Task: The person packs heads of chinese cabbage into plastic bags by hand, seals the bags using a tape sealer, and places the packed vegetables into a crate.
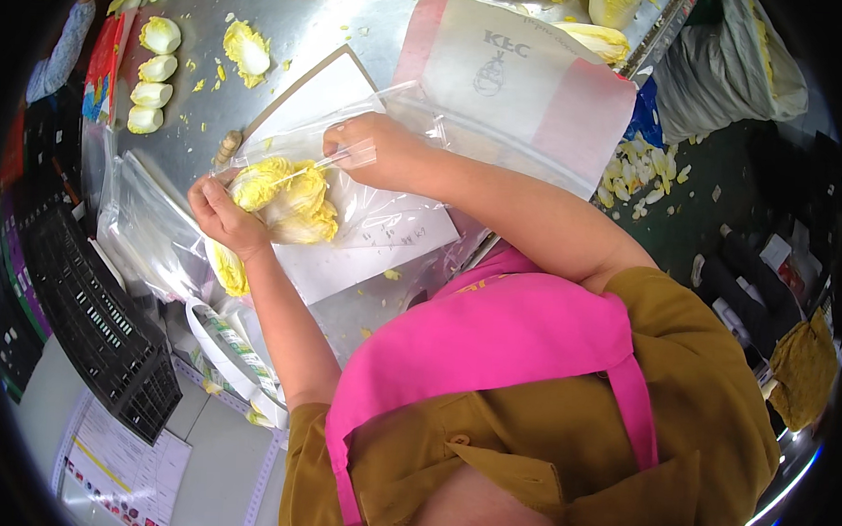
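A clear plastic bag point(357, 205) lies over a white sheet point(330, 270), with small yellow napa cabbage hearts point(298, 206) inside. My left hand point(224, 214) grips the bag's left edge beside the hearts. Pinched in my right hand point(373, 150) is a folded, stretched part of the bag's plastic, above and right of the cabbage. Another cabbage heart point(229, 269) lies just below my left hand, partly hidden by the wrist. A small brown knob or handle end point(228, 147) shows beyond my left hand.
Several trimmed cabbage hearts point(151, 95) line the steel table point(193, 18) at far left; a loose one point(247, 54) lies beyond the bag. A large printed bag point(490, 71) lies at right. Clear bags point(158, 226), a tape roll point(233, 357) and a black crate point(92, 307) sit left. Another person's sleeve point(63, 52) shows.
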### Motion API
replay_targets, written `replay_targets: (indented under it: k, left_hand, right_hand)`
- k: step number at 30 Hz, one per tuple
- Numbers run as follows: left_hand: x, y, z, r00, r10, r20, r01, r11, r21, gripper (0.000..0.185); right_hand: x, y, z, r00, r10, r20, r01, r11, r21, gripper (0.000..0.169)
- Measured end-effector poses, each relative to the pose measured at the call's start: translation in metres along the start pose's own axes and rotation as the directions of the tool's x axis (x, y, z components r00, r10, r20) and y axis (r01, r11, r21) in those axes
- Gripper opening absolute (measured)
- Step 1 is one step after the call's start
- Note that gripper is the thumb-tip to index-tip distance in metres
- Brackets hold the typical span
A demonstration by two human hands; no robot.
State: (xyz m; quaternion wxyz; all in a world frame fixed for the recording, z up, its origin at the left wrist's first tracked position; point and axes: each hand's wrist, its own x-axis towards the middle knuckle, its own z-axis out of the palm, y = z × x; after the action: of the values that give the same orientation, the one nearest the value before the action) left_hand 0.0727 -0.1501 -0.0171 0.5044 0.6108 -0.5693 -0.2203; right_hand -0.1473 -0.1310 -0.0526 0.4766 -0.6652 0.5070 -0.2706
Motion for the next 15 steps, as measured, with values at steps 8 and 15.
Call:
replay_targets:
  k: [8, 15]
  left_hand:
    - [0.007, -0.005, -0.001, 0.985, -0.171, 0.024, 0.172, 0.981, -0.084, 0.025]
    - [0.002, -0.001, 0.002, 0.977, -0.198, 0.073, 0.201, 0.979, -0.028, 0.024]
  right_hand:
    - [-0.011, -0.026, -0.009, 0.948, 0.114, 0.296, -0.226, 0.897, 0.379, 0.045]
    - [-0.029, -0.019, 0.027, 0.996, 0.027, 0.089, -0.058, 0.929, 0.365, 0.034]
